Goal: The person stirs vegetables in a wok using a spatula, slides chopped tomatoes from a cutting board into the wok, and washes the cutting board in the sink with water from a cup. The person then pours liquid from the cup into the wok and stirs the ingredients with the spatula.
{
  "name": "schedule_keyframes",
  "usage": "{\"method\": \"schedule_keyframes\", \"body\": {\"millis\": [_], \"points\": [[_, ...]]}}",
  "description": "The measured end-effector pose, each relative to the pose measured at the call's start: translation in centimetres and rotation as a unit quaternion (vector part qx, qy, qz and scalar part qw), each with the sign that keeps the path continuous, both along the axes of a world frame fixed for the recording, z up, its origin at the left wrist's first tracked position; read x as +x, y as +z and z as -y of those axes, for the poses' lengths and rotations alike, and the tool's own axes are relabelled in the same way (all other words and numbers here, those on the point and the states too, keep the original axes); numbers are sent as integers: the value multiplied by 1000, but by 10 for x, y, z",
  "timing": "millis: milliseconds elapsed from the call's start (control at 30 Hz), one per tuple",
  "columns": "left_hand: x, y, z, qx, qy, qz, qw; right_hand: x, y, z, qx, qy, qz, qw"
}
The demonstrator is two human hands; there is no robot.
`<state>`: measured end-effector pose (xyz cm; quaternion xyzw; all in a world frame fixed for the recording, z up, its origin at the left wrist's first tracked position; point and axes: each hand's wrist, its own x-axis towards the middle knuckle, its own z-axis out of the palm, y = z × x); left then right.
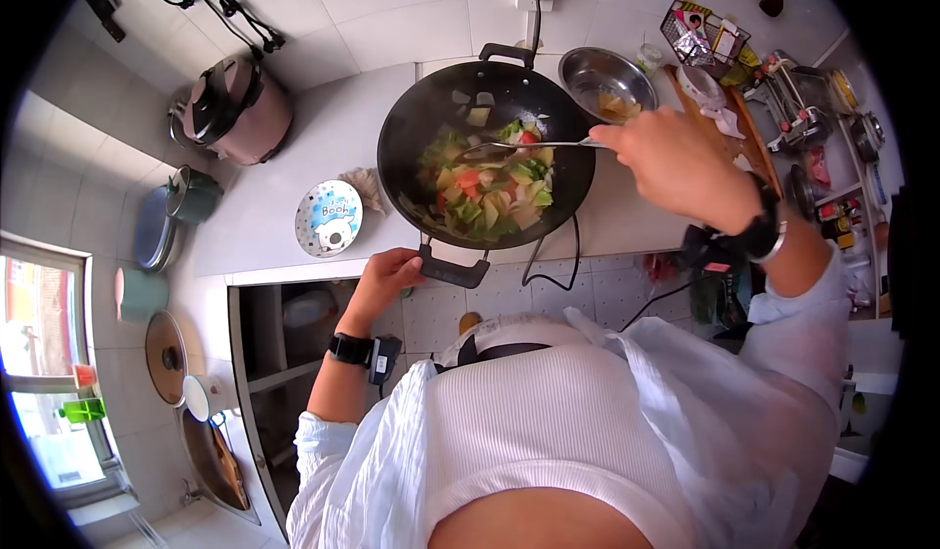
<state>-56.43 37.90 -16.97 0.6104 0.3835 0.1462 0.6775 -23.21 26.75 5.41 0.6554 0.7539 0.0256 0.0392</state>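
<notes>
A black wok (573, 182) with two handles holds chopped green, orange and pale vegetables (490, 196). My left hand (392, 273) is closed on the left end of the wok's near handle (455, 271). My right hand (671, 162) grips a metal spatula (563, 144), which reaches leftward over the wok with its head among the vegetables. Just behind my right hand is a steel bowl (597, 64) with some pale pieces inside. A white and blue plate with a bear picture (330, 218) lies left of the wok, beside a crumpled brownish cloth (364, 189).
A pink rice cooker (245, 113) stands at the back left. On the right are a wooden board (754, 152), a wire basket (700, 35) and shelves of bottles. A black cable (576, 255) hangs over the counter's front edge. Pots and a glass lid (168, 353) are at the left.
</notes>
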Motion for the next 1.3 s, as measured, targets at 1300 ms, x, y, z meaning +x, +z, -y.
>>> {"method": "schedule_keyframes", "body": {"millis": [1300], "points": [[3, -2, -2, -5, 0, -51, 999, 2, -25, -123, 105, -31, 59, 992]]}}
